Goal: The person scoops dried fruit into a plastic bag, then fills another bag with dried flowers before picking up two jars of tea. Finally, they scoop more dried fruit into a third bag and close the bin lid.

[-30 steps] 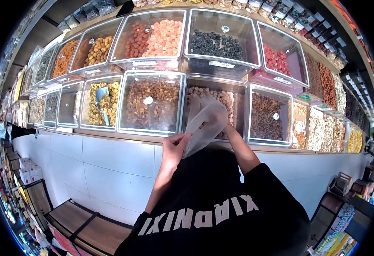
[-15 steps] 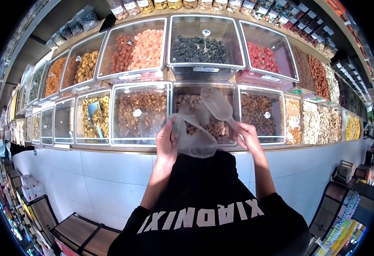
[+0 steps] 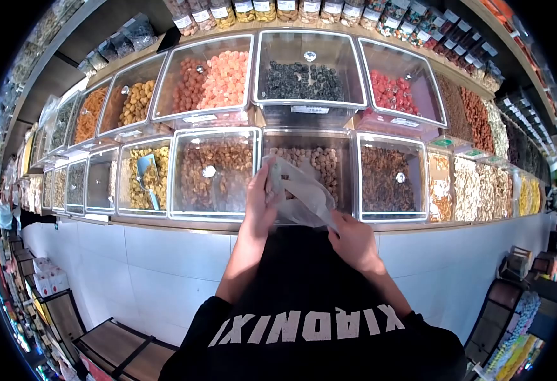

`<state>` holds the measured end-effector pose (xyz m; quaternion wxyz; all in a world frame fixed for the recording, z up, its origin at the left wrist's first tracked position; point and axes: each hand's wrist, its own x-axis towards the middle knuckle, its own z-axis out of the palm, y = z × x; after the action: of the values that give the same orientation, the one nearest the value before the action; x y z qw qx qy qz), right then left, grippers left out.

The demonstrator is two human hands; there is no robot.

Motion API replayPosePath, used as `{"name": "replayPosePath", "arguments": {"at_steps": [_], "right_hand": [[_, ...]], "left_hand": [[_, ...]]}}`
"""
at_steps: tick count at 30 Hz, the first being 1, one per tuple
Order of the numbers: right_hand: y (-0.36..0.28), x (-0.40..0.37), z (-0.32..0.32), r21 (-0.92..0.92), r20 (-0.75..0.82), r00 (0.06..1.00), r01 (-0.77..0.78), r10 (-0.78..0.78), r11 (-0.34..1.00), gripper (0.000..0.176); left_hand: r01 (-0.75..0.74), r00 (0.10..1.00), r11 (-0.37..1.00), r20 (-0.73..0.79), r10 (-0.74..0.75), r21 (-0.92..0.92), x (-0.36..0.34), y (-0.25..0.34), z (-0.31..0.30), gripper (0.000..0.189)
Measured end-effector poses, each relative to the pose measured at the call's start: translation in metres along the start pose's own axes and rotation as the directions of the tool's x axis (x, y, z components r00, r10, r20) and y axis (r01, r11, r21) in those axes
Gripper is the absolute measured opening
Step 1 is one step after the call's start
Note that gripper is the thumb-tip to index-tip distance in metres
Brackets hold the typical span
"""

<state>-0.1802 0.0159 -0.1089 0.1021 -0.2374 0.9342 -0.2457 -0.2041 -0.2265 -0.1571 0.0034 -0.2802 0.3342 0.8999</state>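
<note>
My left hand (image 3: 262, 198) grips a translucent plastic bag (image 3: 298, 218) by its upper left side. My right hand (image 3: 354, 242) is closed round the handle of a clear plastic scoop (image 3: 310, 195), which points up and to the left. The scoop's bowl overlaps the bag's mouth; whether anything lies in it I cannot make out. Both hands are in front of an uncovered bin of brownish dried pieces (image 3: 325, 162), partly hidden by the bag and scoop.
Lidded clear bins flank the uncovered one, among them a bin of brown pieces (image 3: 218, 168) and a dark one (image 3: 386, 174). A blue scoop (image 3: 148, 173) rests in a yellow-filled bin. Behind stand more bins, such as orange-pink sweets (image 3: 224, 76), and a row of jars (image 3: 286, 9).
My right hand has moved down and left, bringing the scoop from above the bin to the bag's mouth. My left hand has shifted slightly right with the bag.
</note>
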Motion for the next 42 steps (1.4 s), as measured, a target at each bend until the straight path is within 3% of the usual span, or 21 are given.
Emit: {"name": "replayPosePath", "arguments": {"at_steps": [3,7,8,11,16,19,22,24,27,29,30,31,32,33,34,35,36,37,40,41,42], "right_hand": [[-0.003,0.001,-0.017,0.093,0.008,0.998,-0.06,0.059,0.994,0.034],[0.013,0.005,-0.067,0.318,0.075,0.959,-0.283,0.273,0.905,0.032],[0.02,0.011,-0.069,0.317,0.063,0.952,-0.304,0.3,0.899,0.029],[0.063,0.038,-0.043,0.345,0.206,0.917,-0.394,0.34,0.852,0.03],[0.125,0.082,0.109,0.307,0.251,0.941,-0.298,0.225,0.904,0.038],[0.131,0.085,0.149,0.353,0.188,0.979,-0.136,0.073,0.926,0.041],[0.144,0.079,0.186,0.135,0.177,0.962,-0.232,0.207,0.963,0.06],[0.128,0.083,0.177,0.05,0.085,0.995,-0.061,0.057,0.997,0.075],[0.109,0.096,0.172,0.154,-0.088,0.934,0.356,-0.346,0.922,0.093],[0.078,0.106,0.167,0.295,-0.247,0.908,0.403,-0.338,0.866,0.097],[0.067,0.109,0.157,0.253,-0.393,0.829,0.513,-0.397,0.82,0.067],[0.067,0.114,0.161,0.642,-0.3,0.887,0.46,-0.351,0.614,0.053],[0.069,0.12,0.164,0.907,-0.19,0.919,0.299,-0.345,0.298,0.04],[0.073,0.125,0.167,0.996,-0.086,0.921,0.066,-0.381,-0.067,0.027],[0.077,0.131,0.167,0.894,-0.009,0.892,-0.195,-0.451,-0.404,0.017],[0.05,0.117,0.105,0.771,0.365,0.909,-0.417,-0.202,-0.48,0.019],[0.058,0.125,0.103,0.897,0.192,0.951,-0.271,-0.245,-0.348,0.02],[0.064,0.127,0.098,0.946,0.11,0.961,-0.18,-0.253,-0.271,0.021],[0.066,0.118,0.05,0.986,0.03,0.983,-0.059,-0.179,-0.157,0.024],[0.064,0.11,0.033,0.962,-0.186,0.954,0.225,-0.234,0.153,0.028],[0.064,0.102,0.013,0.766,-0.355,0.867,0.485,-0.351,0.423,0.032]], "left_hand": [[-0.069,0.992,0.997,0.106,0.071,-0.016,-0.009,-0.007,-0.018,0.037],[-0.002,0.995,1.0,-0.095,0.004,0.023,-0.029,0.003,-0.005,0.044],[0.018,0.965,0.999,-0.26,-0.01,0.031,-0.034,0.004,0.007,0.039],[-0.019,0.999,0.985,0.032,0.025,-0.173,-0.029,-0.012,-0.033,0.034],[-0.044,0.996,0.974,-0.087,0.025,-0.224,-0.054,-0.015,-0.023,0.032],[-0.054,0.995,0.976,-0.091,0.035,-0.211,-0.067,-0.025,-0.016,0.029],[-0.116,0.987,0.984,-0.123,0.099,-0.135,-0.072,-0.033,0.001,0.031],[-0.183,0.979,0.979,-0.111,0.172,-0.096,-0.07,-0.04,0.009,0.033],[-0.251,0.964,0.965,-0.074,0.256,0.072,-0.069,-0.049,0.042,0.034],[-0.223,0.968,0.932,-0.044,0.245,0.285,-0.074,-0.059,0.066,0.032],[-0.239,0.967,0.909,-0.006,0.257,0.341,-0.071,-0.069,0.07,0.028],[-0.253,0.965,0.882,0.037,0.261,0.398,-0.071,-0.077,0.076,0.024],[-0.29,0.955,0.847,0.074,0.289,0.445,-0.073,-0.083,0.081,0.022],[-0.355,0.926,0.782,0.08,0.368,0.512,-0.077,-0.086,0.082,0.023],[-0.414,0.891,0.709,0.095,0.444,0.571,-0.082,-0.086,0.079,0.024],[-0.464,0.851,0.629,0.116,0.512,0.623,-0.085,-0.085,0.075,0.025],[-0.588,0.736,0.489,0.174,0.655,0.645,-0.088,-0.079,0.07,0.043],[-0.579,0.612,0.108,0.344,0.712,0.808,-0.097,-0.06,0.075,0.07],[-0.438,0.614,-0.063,0.35,0.707,0.897,-0.094,-0.057,0.091,0.091],[-0.436,0.636,-0.12,0.399,0.661,0.892,-0.086,-0.059,0.091,0.094],[-0.436,0.653,-0.177,0.445,0.613,0.883,-0.075,-0.062,0.09,0.097]]}}
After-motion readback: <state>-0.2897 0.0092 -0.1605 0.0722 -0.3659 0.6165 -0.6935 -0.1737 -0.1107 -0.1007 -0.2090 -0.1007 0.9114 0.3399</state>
